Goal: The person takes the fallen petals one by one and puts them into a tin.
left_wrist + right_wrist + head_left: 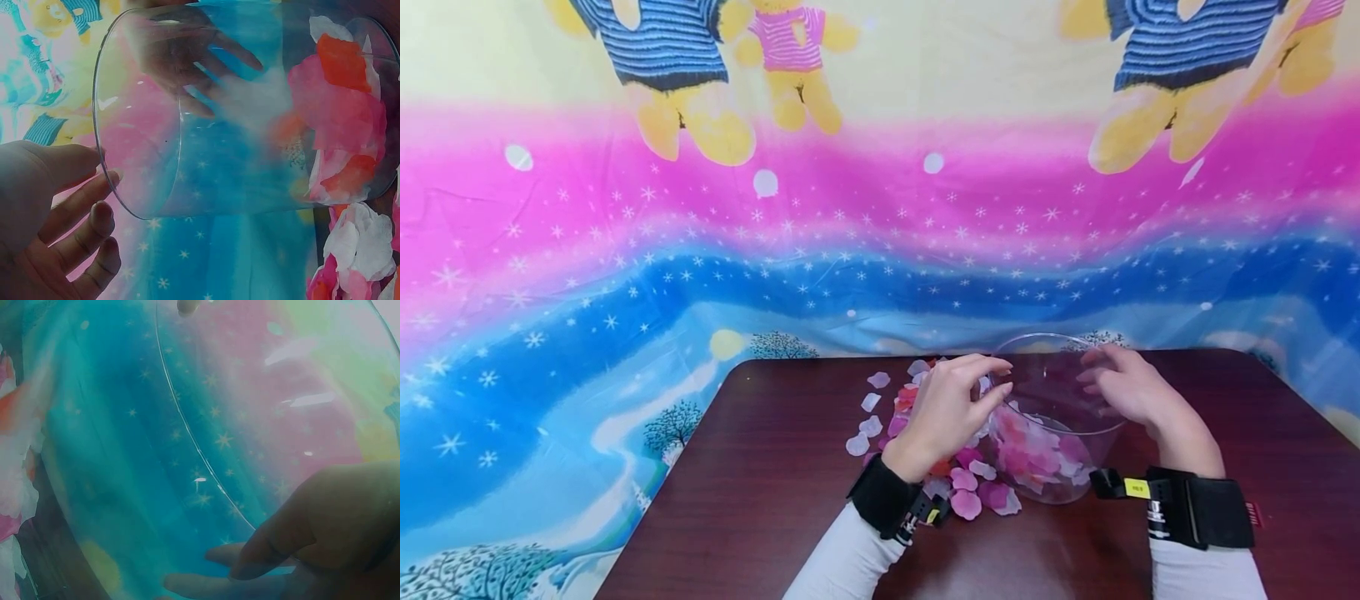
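Observation:
A clear round container (1078,454) stands on the table with pink, red and white artificial petals (1033,450) in its lower part. My left hand (946,404) hovers at its left rim, thumb and forefinger apart with the rim between or beside them; the other fingers bend loosely. On the opposite side my right hand (1131,387) is at the rim, its fingers reaching over the opening and, through the clear wall in the left wrist view, looking spread. Blurred white and orange petals (256,97) show inside the container, above the settled ones.
More loose petals (966,502) lie scattered over the dark table (760,492), left of the container and partly under my left arm. A printed cloth (850,208) with bears and snowflakes hangs behind the table's far edge. Black bands (1202,510) circle both wrists.

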Demonstrator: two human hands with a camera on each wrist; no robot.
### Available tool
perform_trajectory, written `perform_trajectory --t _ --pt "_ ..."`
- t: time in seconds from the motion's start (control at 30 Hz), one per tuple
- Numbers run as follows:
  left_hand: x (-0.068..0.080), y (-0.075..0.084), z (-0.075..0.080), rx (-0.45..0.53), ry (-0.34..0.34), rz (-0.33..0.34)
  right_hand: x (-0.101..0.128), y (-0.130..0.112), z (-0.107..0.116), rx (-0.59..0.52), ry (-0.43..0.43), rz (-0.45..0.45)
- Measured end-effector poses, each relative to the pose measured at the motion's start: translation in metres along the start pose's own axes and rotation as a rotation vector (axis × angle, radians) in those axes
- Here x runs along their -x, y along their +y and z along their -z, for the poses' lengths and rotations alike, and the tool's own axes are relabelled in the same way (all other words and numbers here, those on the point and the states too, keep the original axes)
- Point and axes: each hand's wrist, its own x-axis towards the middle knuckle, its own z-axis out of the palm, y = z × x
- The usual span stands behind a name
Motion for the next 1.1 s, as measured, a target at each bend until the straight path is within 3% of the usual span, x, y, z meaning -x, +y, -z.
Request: perform_trajectory --t 0.2,0.4,0.7,0.9,1.1 --pt "-0.002 -0.009 0.012 0.029 0.020 -0.005 0.000 -0.001 0.001 -0.005 -0.005 0.001" --pt "-0.001 -0.036 0.035 0.070 0.043 0.069 -0.001 -0.001 0.000 -0.010 -0.001 -0.001" --pt "0.013 -0.071 0.068 0.018 -0.073 0.229 0.000 0.000 0.001 -0.008 -0.006 -0.003" --pt "0.021 -0.093 0.070 -0.057 -0.087 0.300 0.000 0.001 0.001 -0.011 -0.010 -0.002" --pt "0.027 -0.113 0.058 -0.173 -0.161 0.348 -0.001 0.001 0.000 0.003 -0.001 -0.004"
